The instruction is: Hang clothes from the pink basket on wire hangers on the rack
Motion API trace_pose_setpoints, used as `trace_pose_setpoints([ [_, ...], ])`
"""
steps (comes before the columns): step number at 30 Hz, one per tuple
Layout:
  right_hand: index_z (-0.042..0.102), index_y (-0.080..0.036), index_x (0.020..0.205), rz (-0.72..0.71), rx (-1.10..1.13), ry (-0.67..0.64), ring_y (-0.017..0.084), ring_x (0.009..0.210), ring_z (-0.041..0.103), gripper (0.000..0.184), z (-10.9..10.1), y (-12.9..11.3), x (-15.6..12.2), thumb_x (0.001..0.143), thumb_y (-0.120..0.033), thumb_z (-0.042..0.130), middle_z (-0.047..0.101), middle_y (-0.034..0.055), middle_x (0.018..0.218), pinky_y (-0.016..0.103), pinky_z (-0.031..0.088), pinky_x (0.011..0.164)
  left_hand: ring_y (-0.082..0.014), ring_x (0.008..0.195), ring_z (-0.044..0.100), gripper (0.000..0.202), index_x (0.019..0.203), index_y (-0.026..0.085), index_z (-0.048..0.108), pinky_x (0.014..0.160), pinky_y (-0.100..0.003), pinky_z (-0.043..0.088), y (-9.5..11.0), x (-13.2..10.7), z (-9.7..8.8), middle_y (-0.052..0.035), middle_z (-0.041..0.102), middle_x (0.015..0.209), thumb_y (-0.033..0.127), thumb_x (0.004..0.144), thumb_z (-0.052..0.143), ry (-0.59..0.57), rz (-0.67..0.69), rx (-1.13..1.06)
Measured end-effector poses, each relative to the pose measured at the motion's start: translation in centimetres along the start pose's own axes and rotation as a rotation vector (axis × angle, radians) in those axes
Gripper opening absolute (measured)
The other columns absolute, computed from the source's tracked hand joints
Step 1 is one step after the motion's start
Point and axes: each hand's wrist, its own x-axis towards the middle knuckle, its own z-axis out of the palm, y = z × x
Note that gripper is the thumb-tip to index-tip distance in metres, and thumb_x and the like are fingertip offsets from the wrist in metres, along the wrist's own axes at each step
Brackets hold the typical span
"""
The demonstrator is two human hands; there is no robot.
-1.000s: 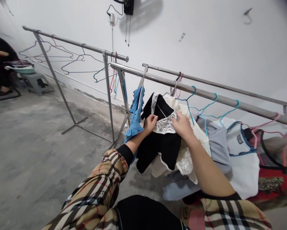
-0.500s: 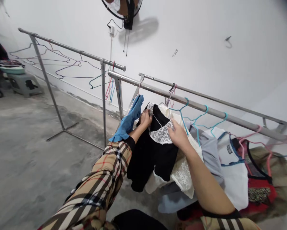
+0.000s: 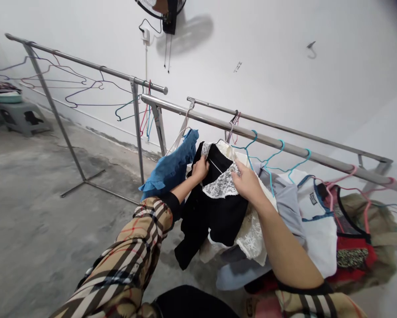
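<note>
A black top with a white lace collar (image 3: pixel 221 185) hangs between my hands, in front of the other clothes. My left hand (image 3: pixel 200 169) is closed on the left side of its neckline. On the right side, my right hand (image 3: pixel 245 179) pinches the lace edge. Behind the top hangs a cream lace garment (image 3: pixel 253 234), partly hidden. To the left of my left hand, a blue ruffled garment (image 3: pixel 170 170) hangs on a pale hanger hooked on the metal rail (image 3: pixel 211 120).
Further right hang a grey garment (image 3: pixel 286 201), a white top with blue trim (image 3: pixel 321 234) and a red garment (image 3: pixel 354 256). A second rack (image 3: pixel 85 62) with bare hangers stands at left. A grey stool (image 3: pixel 26 117) is beyond it, and a fan (image 3: pixel 168 13) is on the wall.
The view has shifted slightly, and the blue garment now looks more spread out toward the left. Both hands keep their grip on the black top's neckline.
</note>
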Motion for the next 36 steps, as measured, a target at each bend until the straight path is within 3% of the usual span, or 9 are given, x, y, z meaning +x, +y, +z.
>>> trace_pose_setpoints([
  [7, 0.054, -0.011, 0.136, 0.030, 0.018, -0.037, 0.033, 0.114, 0.061, 0.056, -0.3, -0.8, 0.0, 0.080, -0.019, 0.048, 0.065, 0.0162, 0.124, 0.044, 0.046, 0.099, -0.0265, 0.110, 0.060, 0.044, 0.113, 0.021, 0.057, 0.096, -0.037, 0.044, -3.4, -4.3, 1.1, -0.0113, 0.063, 0.116, 0.004, 0.072, 0.057, -0.039, 0.031, -0.084],
  [12, 0.052, -0.015, 0.138, 0.021, 0.035, -0.058, 0.030, 0.114, 0.061, 0.054, -0.3, -1.0, -0.6, 0.084, -0.022, 0.046, 0.065, 0.0127, 0.125, 0.043, 0.046, 0.099, -0.0254, 0.109, 0.060, 0.049, 0.119, 0.016, 0.055, 0.098, -0.039, 0.045, -6.1, -6.3, 1.5, -0.0115, 0.064, 0.115, 0.004, 0.072, 0.051, -0.003, -0.015, -0.235],
  [20, 0.048, -0.011, 0.140, 0.108, -0.021, -0.061, 0.032, 0.104, 0.065, 0.055, 0.1, -0.3, -4.0, 0.086, -0.022, 0.043, 0.068, 0.0166, 0.114, 0.044, 0.047, 0.095, -0.0205, 0.095, 0.065, 0.045, 0.117, 0.013, 0.060, 0.090, -0.035, 0.051, -8.2, -6.2, -0.9, -0.0083, 0.069, 0.107, 0.010, 0.072, 0.051, -0.031, -0.074, -0.473],
  [24, 0.049, -0.014, 0.139, 0.160, 0.033, -0.034, 0.031, 0.096, 0.067, 0.052, 1.0, -0.2, -6.1, 0.088, -0.025, 0.043, 0.070, 0.0156, 0.108, 0.044, 0.049, 0.089, -0.0250, 0.110, 0.060, 0.054, 0.130, 0.014, 0.049, 0.098, -0.041, 0.047, -7.2, -6.5, -2.0, -0.0143, 0.061, 0.123, 0.018, 0.077, 0.058, 0.046, -0.102, -0.457],
  [26, 0.050, -0.014, 0.137, 0.149, 0.104, -0.017, 0.029, 0.092, 0.067, 0.050, 1.9, -0.4, -7.0, 0.090, -0.027, 0.041, 0.070, 0.0150, 0.107, 0.043, 0.051, 0.086, -0.0282, 0.129, 0.047, 0.058, 0.134, 0.017, 0.047, 0.109, -0.045, 0.036, -5.7, -7.1, -2.2, -0.0160, 0.049, 0.139, 0.027, 0.079, 0.062, 0.124, 0.003, -0.381],
  [28, 0.051, -0.014, 0.135, 0.140, 0.170, -0.009, 0.028, 0.088, 0.068, 0.048, 3.0, -0.8, -7.7, 0.091, -0.029, 0.039, 0.070, 0.0153, 0.106, 0.042, 0.051, 0.083, -0.0284, 0.138, 0.036, 0.056, 0.135, 0.019, 0.046, 0.114, -0.046, 0.028, -3.9, -7.8, -2.1, -0.0147, 0.044, 0.146, 0.035, 0.083, 0.061, 0.144, 0.207, -0.282],
  [31, 0.053, -0.012, 0.132, 0.140, 0.224, 0.027, 0.029, 0.090, 0.068, 0.046, 4.4, -1.3, -8.5, 0.093, -0.032, 0.037, 0.070, 0.0170, 0.109, 0.042, 0.052, 0.082, -0.0271, 0.127, 0.049, 0.053, 0.139, 0.020, 0.043, 0.108, -0.046, 0.034, -1.7, -8.5, -1.5, -0.0135, 0.053, 0.138, 0.040, 0.090, 0.051, -0.010, 0.420, -0.217],
  [33, 0.053, -0.012, 0.132, 0.148, 0.235, 0.060, 0.030, 0.093, 0.068, 0.046, 5.1, -1.5, -8.9, 0.093, -0.031, 0.038, 0.069, 0.0174, 0.111, 0.043, 0.052, 0.083, -0.0248, 0.113, 0.060, 0.049, 0.136, 0.020, 0.046, 0.099, -0.041, 0.043, -1.1, -8.7, -1.1, -0.0119, 0.062, 0.127, 0.040, 0.092, 0.049, -0.121, 0.421, -0.254],
  [36, 0.051, -0.013, 0.135, 0.178, 0.225, 0.064, 0.031, 0.094, 0.068, 0.047, 5.8, -1.4, -9.5, 0.092, -0.028, 0.041, 0.069, 0.0170, 0.111, 0.044, 0.051, 0.086, -0.0204, 0.090, 0.066, 0.039, 0.121, 0.018, 0.058, 0.084, -0.033, 0.049, -1.4, -8.7, -1.0, -0.0071, 0.070, 0.104, 0.041, 0.091, 0.049, -0.143, 0.351, -0.325],
])
